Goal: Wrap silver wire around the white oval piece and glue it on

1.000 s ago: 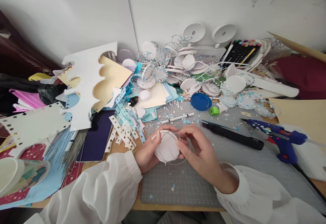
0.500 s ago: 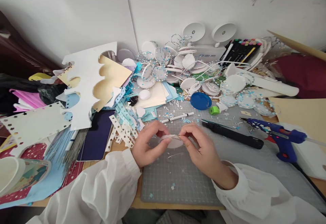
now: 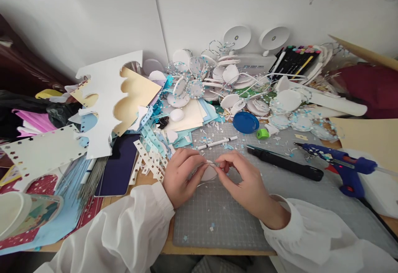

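Observation:
Both hands meet over a grey cutting mat (image 3: 224, 219) near the table's front. My left hand (image 3: 180, 175) curls round a small white paper disc (image 3: 209, 173), thumb and fingers pinching its top edge. My right hand (image 3: 241, 179) pinches the same edge from the right, fingertips touching those of the left hand. The disc is tilted almost edge-on and mostly hidden by my fingers. A thin wire loop shows faintly below it on the mat.
A black utility knife (image 3: 284, 163), blue glue gun (image 3: 340, 165), white pen (image 3: 217, 142), blue lid (image 3: 245, 122) and green sharpener (image 3: 263, 133) lie on the mat. Piled white discs (image 3: 233, 86), paper strips and card sheets (image 3: 102, 99) crowd the back and left.
The disc faced up between my hands a second ago. It has since been tipped edge-on, and both hands have closed in to pinch its top edge.

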The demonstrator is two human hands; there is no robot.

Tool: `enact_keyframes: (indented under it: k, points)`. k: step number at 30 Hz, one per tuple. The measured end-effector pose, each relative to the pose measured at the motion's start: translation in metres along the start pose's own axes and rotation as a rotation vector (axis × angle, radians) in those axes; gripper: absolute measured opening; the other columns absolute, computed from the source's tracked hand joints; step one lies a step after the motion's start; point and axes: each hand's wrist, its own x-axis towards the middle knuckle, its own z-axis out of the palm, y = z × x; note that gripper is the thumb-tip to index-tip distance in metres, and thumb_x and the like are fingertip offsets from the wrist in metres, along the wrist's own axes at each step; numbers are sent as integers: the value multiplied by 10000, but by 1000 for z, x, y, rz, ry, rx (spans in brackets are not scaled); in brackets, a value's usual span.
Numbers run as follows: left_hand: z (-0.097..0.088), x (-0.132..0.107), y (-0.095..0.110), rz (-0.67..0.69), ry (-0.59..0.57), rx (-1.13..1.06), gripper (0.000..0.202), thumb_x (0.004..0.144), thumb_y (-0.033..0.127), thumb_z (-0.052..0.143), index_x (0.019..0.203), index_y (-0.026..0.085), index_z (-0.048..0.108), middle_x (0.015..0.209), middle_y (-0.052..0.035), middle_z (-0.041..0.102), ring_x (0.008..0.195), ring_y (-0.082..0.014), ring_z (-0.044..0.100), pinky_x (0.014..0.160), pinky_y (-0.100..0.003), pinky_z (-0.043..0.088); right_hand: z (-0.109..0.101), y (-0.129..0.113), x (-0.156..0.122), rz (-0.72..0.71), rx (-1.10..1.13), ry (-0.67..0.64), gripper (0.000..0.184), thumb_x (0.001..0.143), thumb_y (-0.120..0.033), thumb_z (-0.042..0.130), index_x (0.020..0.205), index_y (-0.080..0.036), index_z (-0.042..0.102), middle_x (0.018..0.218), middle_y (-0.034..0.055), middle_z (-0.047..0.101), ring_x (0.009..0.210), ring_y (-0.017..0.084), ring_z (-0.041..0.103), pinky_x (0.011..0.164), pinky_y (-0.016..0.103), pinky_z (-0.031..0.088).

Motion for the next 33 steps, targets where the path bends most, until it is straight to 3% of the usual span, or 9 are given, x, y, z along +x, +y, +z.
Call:
enact_keyframes:
  k: [7, 13, 18, 24, 33]
  points:
    - [1, -1, -1, -29, -12, 113, 109, 874, 143, 539, 951, 209, 577, 930, -57, 649, 877, -207, 554, 827, -382, 423, 2, 3, 0, 22, -13, -18, 117, 885, -160, 543, 987, -211, 568, 803, 20, 583, 686, 147, 560, 633, 287, 493]
    - [5, -4, 0, -105, -123, 84, 93, 914, 186, 470, 916, 179, 562, 777, -45, 583, 736, -186, 526, 676, -311, 409, 2, 4, 1, 13, -4, -46, 98, 907, -133, 516, 948, -203, 569, 813, 24, 577, 708, 143, 563, 648, 277, 487]
    - [6, -6, -1, -103, -205, 61, 136, 935, 202, 428, 946, 179, 561, 785, -52, 616, 725, -191, 535, 670, -308, 403, 1, 3, 1, -6, 15, -78, 111, 923, -127, 494, 961, -204, 564, 838, 25, 577, 744, 145, 562, 677, 278, 487]
    - [6, -8, -3, -66, -192, 19, 136, 933, 188, 435, 940, 178, 570, 742, -43, 602, 688, -177, 509, 647, -302, 391, 3, 5, 0, -6, -2, -46, 158, 898, -132, 559, 1039, -202, 569, 811, 9, 578, 721, 137, 565, 670, 271, 478]
    - [3, -1, 4, 34, -82, -29, 88, 872, 124, 518, 866, 171, 593, 785, -60, 620, 750, -181, 503, 699, -337, 422, 1, 3, -1, -123, -9, -10, 134, 883, -74, 568, 922, -198, 602, 787, 17, 565, 720, 123, 552, 637, 252, 457]
